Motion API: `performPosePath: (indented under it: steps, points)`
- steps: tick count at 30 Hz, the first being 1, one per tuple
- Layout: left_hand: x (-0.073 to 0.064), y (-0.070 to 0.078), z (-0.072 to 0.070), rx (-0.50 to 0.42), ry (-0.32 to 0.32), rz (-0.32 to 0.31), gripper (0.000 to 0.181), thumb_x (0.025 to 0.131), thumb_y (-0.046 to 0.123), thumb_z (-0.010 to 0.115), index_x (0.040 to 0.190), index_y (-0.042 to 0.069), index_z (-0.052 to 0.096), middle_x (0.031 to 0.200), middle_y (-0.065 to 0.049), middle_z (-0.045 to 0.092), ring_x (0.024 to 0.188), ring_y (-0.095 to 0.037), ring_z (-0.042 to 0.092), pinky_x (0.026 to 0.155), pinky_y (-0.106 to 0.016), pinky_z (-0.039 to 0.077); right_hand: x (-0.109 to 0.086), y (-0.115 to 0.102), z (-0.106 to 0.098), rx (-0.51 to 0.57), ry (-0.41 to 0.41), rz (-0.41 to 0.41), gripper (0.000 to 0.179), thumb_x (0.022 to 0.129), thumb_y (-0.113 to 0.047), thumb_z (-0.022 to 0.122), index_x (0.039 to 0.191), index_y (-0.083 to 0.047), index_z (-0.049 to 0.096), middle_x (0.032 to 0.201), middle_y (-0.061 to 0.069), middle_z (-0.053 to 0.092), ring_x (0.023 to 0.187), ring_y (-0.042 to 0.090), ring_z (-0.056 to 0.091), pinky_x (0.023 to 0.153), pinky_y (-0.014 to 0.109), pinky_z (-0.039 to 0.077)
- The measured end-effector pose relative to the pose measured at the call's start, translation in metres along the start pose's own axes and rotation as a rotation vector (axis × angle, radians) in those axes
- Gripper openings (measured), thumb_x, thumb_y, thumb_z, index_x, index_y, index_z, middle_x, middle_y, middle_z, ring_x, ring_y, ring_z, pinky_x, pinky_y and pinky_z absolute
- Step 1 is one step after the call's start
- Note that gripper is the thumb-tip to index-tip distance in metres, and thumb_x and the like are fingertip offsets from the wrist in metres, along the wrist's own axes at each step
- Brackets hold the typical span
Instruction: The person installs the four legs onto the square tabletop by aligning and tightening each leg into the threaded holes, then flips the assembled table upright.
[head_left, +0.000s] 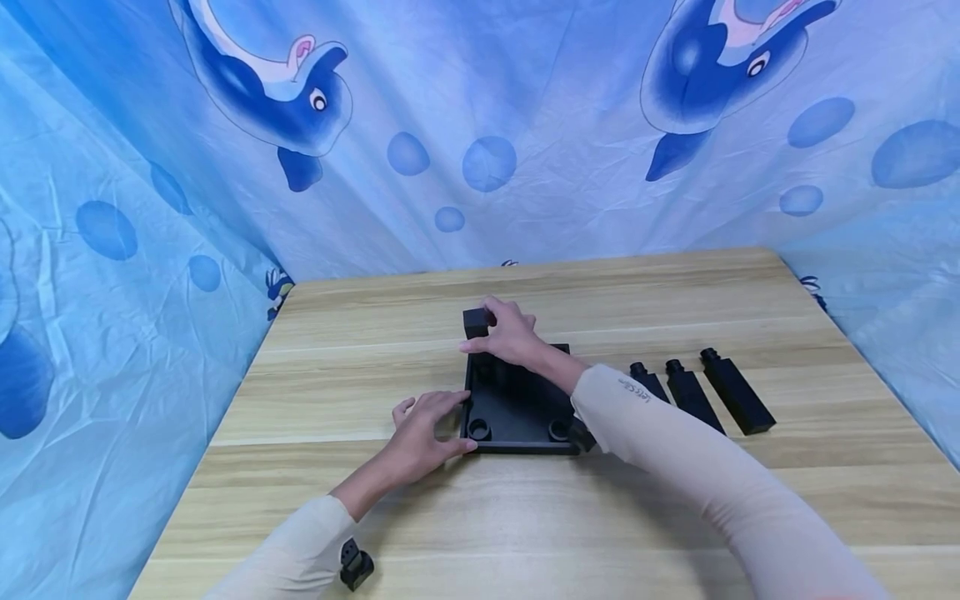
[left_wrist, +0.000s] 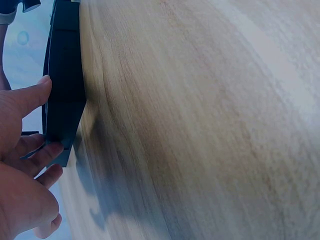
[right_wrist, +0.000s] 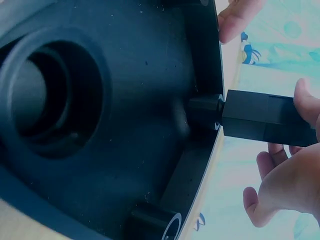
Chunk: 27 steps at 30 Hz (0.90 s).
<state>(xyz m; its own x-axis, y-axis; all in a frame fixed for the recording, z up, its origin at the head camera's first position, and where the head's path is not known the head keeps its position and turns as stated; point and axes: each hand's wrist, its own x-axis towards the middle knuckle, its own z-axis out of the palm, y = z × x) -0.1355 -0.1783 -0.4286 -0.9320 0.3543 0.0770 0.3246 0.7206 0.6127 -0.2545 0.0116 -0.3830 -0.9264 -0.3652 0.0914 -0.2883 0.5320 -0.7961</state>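
A black square tabletop-like panel with a raised rim lies hollow side up, with round sockets at its corners. My left hand grips its near left corner, thumb at the front edge and fingers along the left side. In the left wrist view that thumb lies on the rim. My right hand holds a black square leg upright at the panel's far left corner. From the right wrist, the leg lines up end to end with a socket, its end right at the opening.
To the panel's right, several more black legs with threaded ends lie on the wooden table, partly behind my right sleeve. A blue curtain with dolphins hangs behind the table and at its sides.
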Motion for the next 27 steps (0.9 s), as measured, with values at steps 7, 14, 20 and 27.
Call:
performPosePath:
  steps: [7, 14, 20, 27]
  points:
    - [0.000, 0.001, -0.001, -0.004, -0.005, -0.007, 0.069, 0.077, 0.030, 0.081, 0.138, 0.013, 0.053, 0.135, -0.004, 0.055, 0.129, -0.022, 0.042, 0.104, -0.054, 0.008, 0.000, -0.003, -0.008, 0.018, -0.074, -0.080, 0.057, 0.082, -0.022, 0.078, 0.134, -0.017, 0.054, 0.122, 0.009, 0.059, 0.113, 0.028, 0.047, 0.098, 0.057, 0.020]
    - [0.000, 0.002, -0.001, -0.012, -0.010, -0.011, 0.069, 0.078, 0.029, 0.081, 0.138, 0.013, 0.053, 0.136, -0.004, 0.054, 0.130, -0.023, 0.041, 0.103, -0.055, 0.007, 0.003, -0.002, -0.016, -0.025, -0.113, -0.168, 0.051, 0.087, -0.017, 0.072, 0.136, -0.022, 0.057, 0.134, -0.002, 0.058, 0.113, 0.019, 0.052, 0.096, 0.054, 0.020]
    - [0.000, 0.002, -0.002, -0.006, -0.008, -0.012, 0.069, 0.077, 0.029, 0.081, 0.138, 0.013, 0.053, 0.135, -0.004, 0.054, 0.130, -0.022, 0.041, 0.103, -0.054, 0.008, 0.002, -0.002, -0.018, -0.021, -0.097, -0.172, 0.047, 0.087, -0.019, 0.073, 0.132, -0.017, 0.060, 0.134, 0.002, 0.058, 0.120, 0.023, 0.054, 0.096, 0.050, 0.020]
    - [0.001, 0.001, -0.001, -0.008, -0.007, -0.002, 0.068, 0.078, 0.030, 0.081, 0.138, 0.013, 0.053, 0.135, -0.004, 0.054, 0.130, -0.022, 0.041, 0.103, -0.054, 0.008, 0.004, 0.000, -0.012, -0.076, -0.032, -0.192, 0.055, 0.078, -0.027, 0.081, 0.127, -0.012, 0.061, 0.112, 0.004, 0.066, 0.105, 0.023, 0.055, 0.093, 0.050, 0.021]
